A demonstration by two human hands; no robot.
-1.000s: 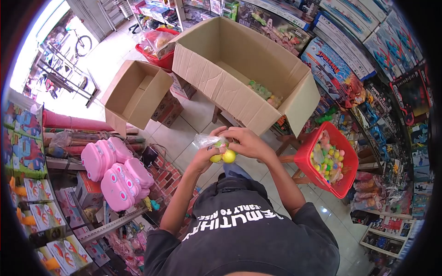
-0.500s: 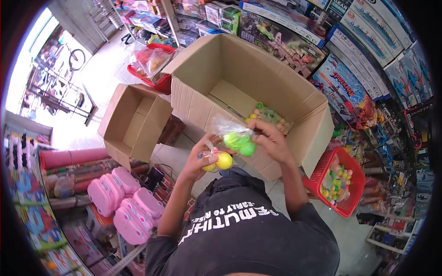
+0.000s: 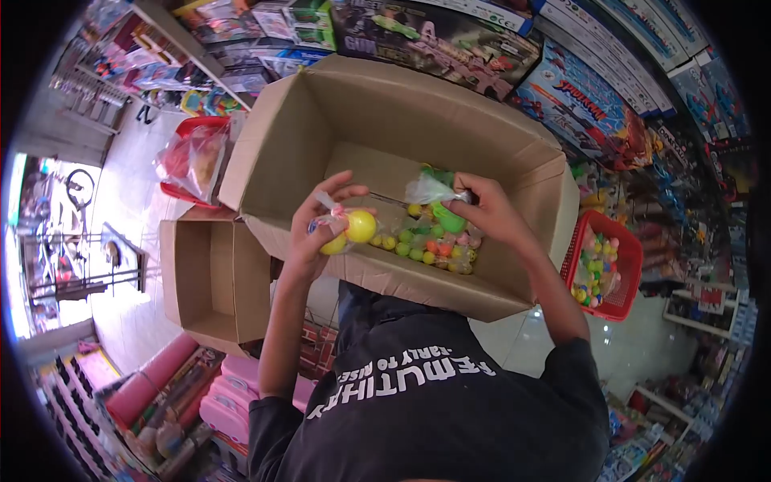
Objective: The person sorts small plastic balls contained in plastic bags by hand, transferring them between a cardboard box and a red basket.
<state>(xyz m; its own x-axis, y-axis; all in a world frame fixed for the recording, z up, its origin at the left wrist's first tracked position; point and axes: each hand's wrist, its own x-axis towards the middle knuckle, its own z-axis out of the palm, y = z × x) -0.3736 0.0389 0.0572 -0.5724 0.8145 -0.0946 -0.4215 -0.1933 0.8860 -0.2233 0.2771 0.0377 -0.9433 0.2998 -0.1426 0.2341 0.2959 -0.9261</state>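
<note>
My left hand [image 3: 299, 245], at the near left edge of the large cardboard box [image 3: 273, 145], is closed on a small clear bag of yellow balls [image 3: 359, 226]. A pinkish tie shows at the neck of that bag. Over the inside of the box, my right hand [image 3: 486, 210] pinches a clear plastic bag of green balls [image 3: 448, 218] by its gathered neck. Beneath it, bagged colored balls [image 3: 426, 249] in yellow, green, orange and pink lie on the box floor.
A red basket [image 3: 618, 299] of colored balls stands to the right. On the left are a smaller open cardboard box [image 3: 255, 281], a red basket holding plastic bags [image 3: 193, 127], and pink cases [image 3: 229, 402]. Boxed toys [image 3: 582, 100] line the shelf behind.
My right hand has carried the bag of green balls away from my left hand, over the large box. My left hand keeps its yellow balls. The view has shifted, showing more of the box's inside.
</note>
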